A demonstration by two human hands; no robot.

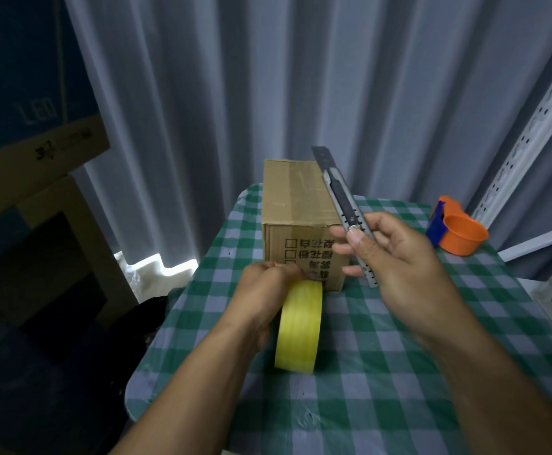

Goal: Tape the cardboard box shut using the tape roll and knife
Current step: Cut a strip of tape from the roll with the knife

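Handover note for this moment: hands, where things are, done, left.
Left hand grips the yellow tape roll, which stands on edge on the table against the front of the cardboard box.
Right hand holds the knife near the box, blade out and pointing up.
Done: flaps closed; a strip seems to run over the top.
Left: probably cut the tape and press the end down.

The near bench (376, 372) lies open; ahead the cardboard box (296, 198) blocks my way, tape roll (299, 326) just before it, orange dispenser (458, 234) far right.
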